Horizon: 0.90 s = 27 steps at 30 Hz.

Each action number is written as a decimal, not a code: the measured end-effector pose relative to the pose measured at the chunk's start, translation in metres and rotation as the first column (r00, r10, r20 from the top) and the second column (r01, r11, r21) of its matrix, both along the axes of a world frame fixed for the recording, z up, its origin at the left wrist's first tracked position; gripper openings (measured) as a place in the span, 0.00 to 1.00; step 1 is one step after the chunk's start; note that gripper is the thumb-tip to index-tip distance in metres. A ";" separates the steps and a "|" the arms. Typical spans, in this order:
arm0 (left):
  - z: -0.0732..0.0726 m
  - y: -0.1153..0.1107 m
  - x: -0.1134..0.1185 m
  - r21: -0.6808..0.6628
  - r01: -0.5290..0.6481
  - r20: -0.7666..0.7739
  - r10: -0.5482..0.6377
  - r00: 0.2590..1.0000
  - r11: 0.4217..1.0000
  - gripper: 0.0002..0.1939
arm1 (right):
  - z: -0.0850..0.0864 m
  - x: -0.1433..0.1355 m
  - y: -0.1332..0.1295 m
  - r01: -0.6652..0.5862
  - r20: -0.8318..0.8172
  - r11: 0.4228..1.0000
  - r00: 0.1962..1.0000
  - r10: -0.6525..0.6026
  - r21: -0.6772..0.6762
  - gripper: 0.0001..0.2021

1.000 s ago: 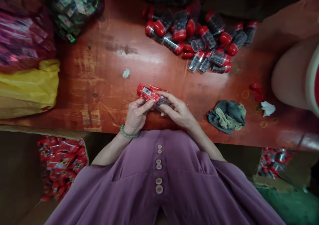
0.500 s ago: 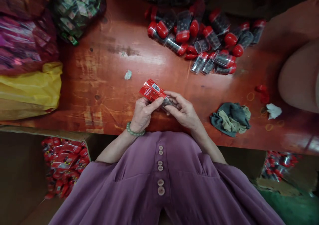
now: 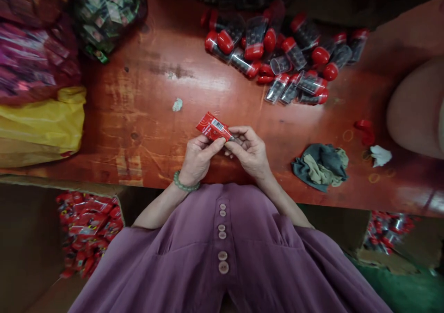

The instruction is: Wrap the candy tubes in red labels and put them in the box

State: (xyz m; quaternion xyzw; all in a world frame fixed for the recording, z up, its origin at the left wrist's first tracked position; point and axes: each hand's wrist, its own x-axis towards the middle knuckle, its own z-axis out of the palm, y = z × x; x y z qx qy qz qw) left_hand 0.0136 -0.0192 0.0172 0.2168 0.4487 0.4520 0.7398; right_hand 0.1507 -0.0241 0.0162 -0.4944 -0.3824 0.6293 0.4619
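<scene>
Just above the table's near edge, a small red printed packet [image 3: 212,126] with a white barcode label is held tilted. My left hand [image 3: 200,158] is closed on its lower edge, thumb on top. A bracelet of green beads [image 3: 186,182] circles that wrist. My right hand [image 3: 250,153] pinches the packet's lower right end between thumb and fingers. A bit of a dark, clear-walled tube shows at that end, partly hidden by the fingers.
Clear tubes with red caps [image 3: 255,49] lie heaped at the back. Bags, including a yellow one [image 3: 41,125], stand on the left. Crumpled cloths [image 3: 321,167] lie to the right. Below the table, a box [image 3: 120,190] holds red packets, and more red-capped tubes [image 3: 390,230] sit lower right.
The packet has slid down over the dark tube, so less of the tube shows. My right fingers have drawn closer to my left thumb, now at the packet's end.
</scene>
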 end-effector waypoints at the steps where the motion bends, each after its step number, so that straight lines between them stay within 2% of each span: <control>1: 0.001 0.001 0.000 0.002 -0.011 0.018 0.011 1.000 1.000 0.15 | 0.000 -0.002 0.001 0.005 -0.013 1.000 1.000 -0.005 -0.009 0.18; 4: 0.005 0.004 -0.001 0.003 -0.065 0.063 0.064 0.996 0.998 0.16 | 0.000 -0.006 0.002 -0.027 -0.042 1.000 0.999 0.027 -0.006 0.20; 10: 0.009 0.002 -0.003 -0.071 -0.128 0.080 0.134 0.988 0.989 0.15 | -0.001 0.002 -0.005 -0.099 -0.004 0.987 0.995 0.101 0.126 0.22; 13: 0.011 -0.005 -0.002 -0.094 -0.124 0.082 0.132 0.988 0.988 0.15 | -0.004 0.004 -0.008 -0.080 0.047 0.985 0.996 0.074 0.156 0.19; 17: 0.014 -0.014 0.001 -0.086 -0.092 0.087 0.100 0.991 0.992 0.14 | -0.010 0.000 -0.011 -0.013 0.140 0.968 0.990 -0.023 0.251 0.17; 22: 0.016 -0.022 -0.001 -0.051 -0.109 0.000 0.109 0.994 0.993 0.16 | -0.022 -0.006 -0.014 0.052 0.190 0.901 0.971 -0.147 0.430 0.13; 27: 0.016 -0.026 -0.007 -0.043 -0.102 -0.030 0.101 0.994 0.994 0.17 | -0.024 -0.012 -0.014 0.018 0.257 0.805 0.943 -0.210 0.594 0.11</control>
